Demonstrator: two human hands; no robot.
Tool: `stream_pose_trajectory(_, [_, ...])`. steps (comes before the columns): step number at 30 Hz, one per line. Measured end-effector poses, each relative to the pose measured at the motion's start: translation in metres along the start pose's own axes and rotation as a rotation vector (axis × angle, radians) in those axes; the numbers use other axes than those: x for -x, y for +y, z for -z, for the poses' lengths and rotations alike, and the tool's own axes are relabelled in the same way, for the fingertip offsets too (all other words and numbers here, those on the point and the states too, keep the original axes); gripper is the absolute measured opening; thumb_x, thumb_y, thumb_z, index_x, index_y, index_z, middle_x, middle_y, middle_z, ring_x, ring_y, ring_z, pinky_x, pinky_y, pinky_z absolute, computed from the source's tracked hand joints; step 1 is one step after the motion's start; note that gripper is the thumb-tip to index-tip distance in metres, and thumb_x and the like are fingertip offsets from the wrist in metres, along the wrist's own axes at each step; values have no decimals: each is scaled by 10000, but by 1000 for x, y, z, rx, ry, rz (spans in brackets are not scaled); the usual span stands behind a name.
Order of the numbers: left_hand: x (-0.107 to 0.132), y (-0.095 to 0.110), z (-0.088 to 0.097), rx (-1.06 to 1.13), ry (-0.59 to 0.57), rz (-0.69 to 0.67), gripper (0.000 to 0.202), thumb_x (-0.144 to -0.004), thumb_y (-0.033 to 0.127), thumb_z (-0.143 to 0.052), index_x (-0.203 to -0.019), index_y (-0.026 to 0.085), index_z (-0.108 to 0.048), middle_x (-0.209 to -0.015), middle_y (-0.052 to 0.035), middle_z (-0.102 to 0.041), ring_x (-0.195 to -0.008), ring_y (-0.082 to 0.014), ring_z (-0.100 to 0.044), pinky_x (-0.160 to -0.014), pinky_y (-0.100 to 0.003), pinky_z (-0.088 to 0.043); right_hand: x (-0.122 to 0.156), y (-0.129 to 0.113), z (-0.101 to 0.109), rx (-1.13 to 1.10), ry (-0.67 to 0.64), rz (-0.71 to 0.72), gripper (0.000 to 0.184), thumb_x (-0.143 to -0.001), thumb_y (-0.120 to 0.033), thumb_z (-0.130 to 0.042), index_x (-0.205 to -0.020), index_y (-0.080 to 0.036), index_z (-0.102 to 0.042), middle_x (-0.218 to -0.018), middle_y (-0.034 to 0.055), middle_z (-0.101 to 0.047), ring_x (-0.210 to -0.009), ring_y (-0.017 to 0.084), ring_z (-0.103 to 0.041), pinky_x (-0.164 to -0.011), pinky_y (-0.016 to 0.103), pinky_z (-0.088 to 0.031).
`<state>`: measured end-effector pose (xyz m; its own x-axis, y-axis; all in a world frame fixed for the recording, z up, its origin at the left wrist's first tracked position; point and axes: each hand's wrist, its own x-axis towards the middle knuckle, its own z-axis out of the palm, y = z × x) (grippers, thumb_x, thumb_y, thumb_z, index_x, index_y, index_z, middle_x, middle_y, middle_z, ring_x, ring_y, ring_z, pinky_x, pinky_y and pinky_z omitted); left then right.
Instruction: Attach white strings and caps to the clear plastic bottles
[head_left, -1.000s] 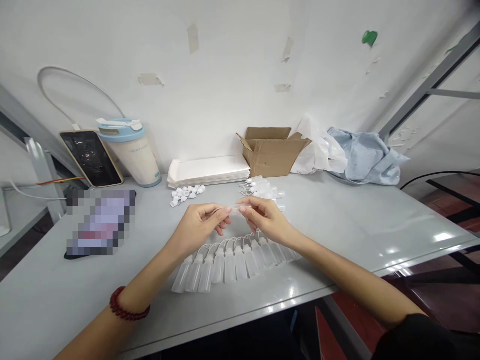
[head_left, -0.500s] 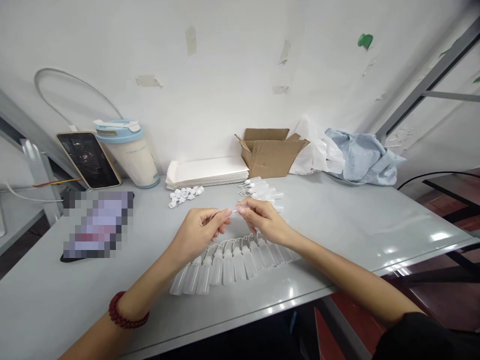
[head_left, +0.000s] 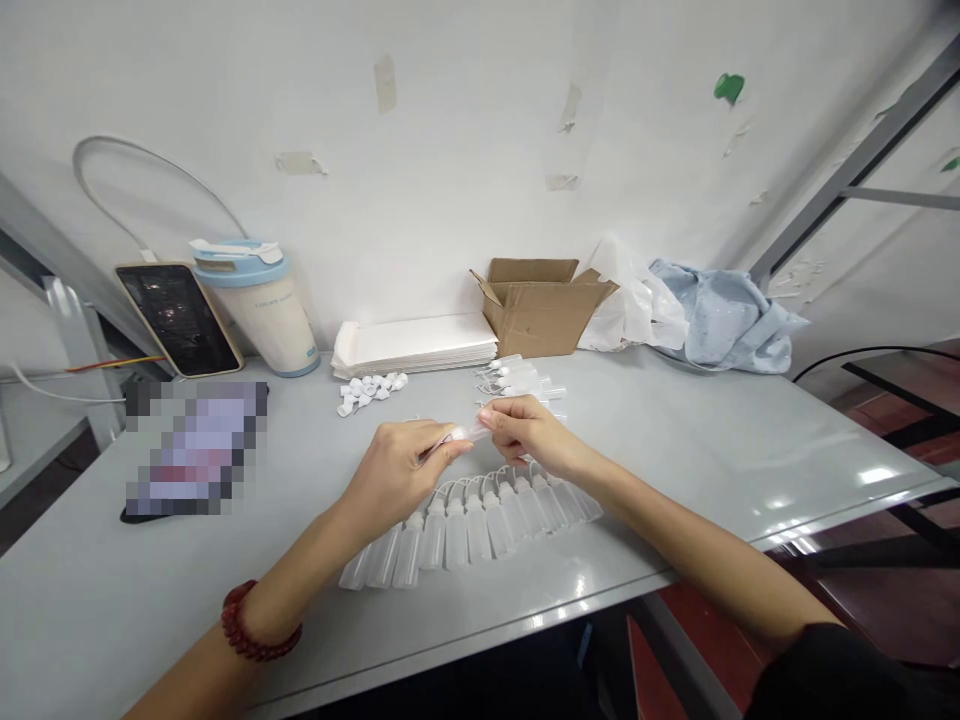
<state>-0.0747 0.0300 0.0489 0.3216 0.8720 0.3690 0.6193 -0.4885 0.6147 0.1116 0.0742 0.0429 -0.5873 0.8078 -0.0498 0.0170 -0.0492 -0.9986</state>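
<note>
Between my hands, above the table, is a small translucent plastic bottle with a white cap. My left hand pinches the cap end between thumb and fingers. My right hand is closed on the other end of the bottle, which its fingers partly cover. Just below lies a row of similar squeeze bottles with white caps and thin curved tubes. Beyond my left hand is a small pile of white caps. More clear bottles lie behind my right hand, which hides some of them.
Along the wall stand a stack of white flat boxes, an open cardboard box, a white plastic bag and a light blue cloth. To the left are a tumbler, a propped phone and a blurred-out phone.
My left fingers have shifted onto the cap end, and the cap and more of the bottle now show between my hands. My right hand has stayed almost in place.
</note>
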Motion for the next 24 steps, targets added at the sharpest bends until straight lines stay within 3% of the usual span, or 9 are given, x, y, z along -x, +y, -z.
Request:
stream_pose_trajectory(2, [-1,-2,0,-38,-8,19,411,-879,322,-488,-508,182,-378,-501,56,-311,-495,-96,-294,-504,-251,-257,-1,-1,2,29,-4,21,415,-818,-440,-579,-567,-199,-353,-461,-92,-274,-395,53,-269,-372,203,-283])
stream_pose_trajectory(4, [-3,-6,3,-58,-12,79,330,-866,363,-500,-590,185,-521,-530,43,-448,-518,-110,-401,-529,-242,-320,-3,-1,6,119,44,70,362,-838,-448,-550,-617,-185,-436,-463,-85,-313,-401,64,-307,-402,214,-302])
stream_pose_trajectory(7, [-8,-19,15,-140,16,232,268,-849,381,-506,-928,174,-657,-754,-17,-662,-679,-167,-582,-650,-263,-434,-8,-1,20,376,262,203,295,-877,-431,-494,-829,-155,-586,-494,-63,-398,-444,87,-371,-461,226,-322])
stream_pose_trajectory(9, [-10,-32,26,-330,35,319,299,-861,332,-463,-1008,153,-653,-907,-65,-690,-822,-213,-621,-749,-304,-460,-13,1,35,585,429,338,291,-889,-397,-482,-933,-147,-624,-585,-23,-502,-508,103,-416,-511,238,-351])
stream_pose_trajectory(12, [-10,-52,41,-698,-12,433,364,-893,288,-367,-1104,141,-626,-1119,-134,-629,-1082,-308,-550,-832,-381,-464,-21,6,60,847,585,494,282,-888,-338,-487,-1016,-143,-644,-871,68,-655,-620,137,-495,-600,270,-410])
stream_pose_trajectory(16, [-7,-71,51,-786,-57,510,408,-875,239,-369,-1159,69,-607,-1037,-218,-623,-1067,-385,-555,-827,-452,-462,-30,17,87,1040,601,498,282,-905,-275,-457,-1084,-169,-646,-974,97,-688,-765,201,-562,-707,323,-448])
stream_pose_trajectory(24, [-7,-79,45,-741,-90,469,367,-840,179,-385,-1086,138,-654,-1055,-164,-672,-981,-318,-616,-812,-388,-465,-36,28,95,1163,439,447,281,-906,-185,-443,-1075,-156,-667,-1028,103,-702,-930,235,-601,-845,369,-439])
